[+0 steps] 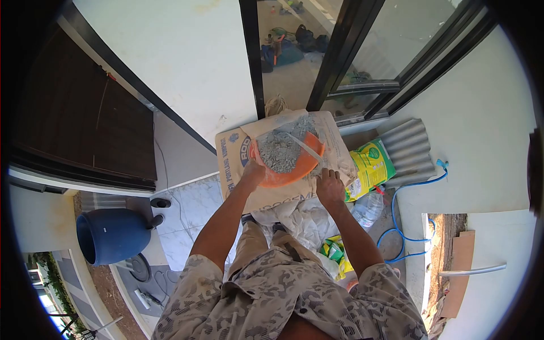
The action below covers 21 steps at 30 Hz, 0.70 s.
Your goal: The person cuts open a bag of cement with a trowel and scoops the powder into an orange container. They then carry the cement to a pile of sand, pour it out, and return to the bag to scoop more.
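Observation:
A shallow orange basin holds grey, lumpy cement powder and rests on a brown paper cement bag with printed lettering. My left hand is closed on the basin's near-left rim. Off the basin's near-right side, my right hand is closed over the bag, its fingers round the near end of a long, flat, pale tool. The far end of that tool lies across the powder; its handle is hidden by my fingers.
Right of the bag are a yellow-green sack, corrugated sheet, a plastic bottle and a blue hose. Pale sheeting lies by my feet. A blue barrel stands left; a framed glass door is ahead.

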Motion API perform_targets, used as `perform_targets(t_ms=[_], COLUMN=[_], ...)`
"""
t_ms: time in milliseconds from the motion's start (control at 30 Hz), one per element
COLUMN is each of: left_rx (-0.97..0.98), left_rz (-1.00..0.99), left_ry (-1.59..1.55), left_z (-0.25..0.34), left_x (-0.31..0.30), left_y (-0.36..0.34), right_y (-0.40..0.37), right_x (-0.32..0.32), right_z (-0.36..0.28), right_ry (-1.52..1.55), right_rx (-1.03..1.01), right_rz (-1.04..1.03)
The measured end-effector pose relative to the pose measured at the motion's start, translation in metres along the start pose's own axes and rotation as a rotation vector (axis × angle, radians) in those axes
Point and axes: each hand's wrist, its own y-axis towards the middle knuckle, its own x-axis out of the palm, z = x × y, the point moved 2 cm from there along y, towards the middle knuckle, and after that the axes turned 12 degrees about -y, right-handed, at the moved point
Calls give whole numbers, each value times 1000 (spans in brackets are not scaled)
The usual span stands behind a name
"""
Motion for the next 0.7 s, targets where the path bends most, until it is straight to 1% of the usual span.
perform_targets(t_ms=[167,267,333,367,400,433,467,533,567,633,667,700], left_rx=[4,1,134,268,288,307,216,141,157,162,149,136], left_rz=[16,8,-64,-126,-128,-130,-71,-29,-50,-41,-11,-4], left_ry=[-12,-45,165,394,405,417,211,69,136,102,4,-52], left_z=[2,-1,-19,-52,-57,-47,-39,-18,-9,-10,-11,-10], left_x=[4,3,7,13,13,11,11,7,5,4,3,2], left_y=[2,2,21,56,60,51,39,16,8,7,5,5], right_y=[0,3,13,20,27,36,43,52,56,62,64,69], right_x=[4,-6,-2,1,4,8,12,12,12,7,5,5], right_z=[1,1,6,8,11,15,18,23,23,19,18,19], right_ry=[34,200,276,314,328,342,356,409,435,532,578,561], right_rx=[25,104,170,202,164,125,85,65,56,105,130,116], right_rz=[-25,0,57,86,167,247,328,331,331,405,440,478])
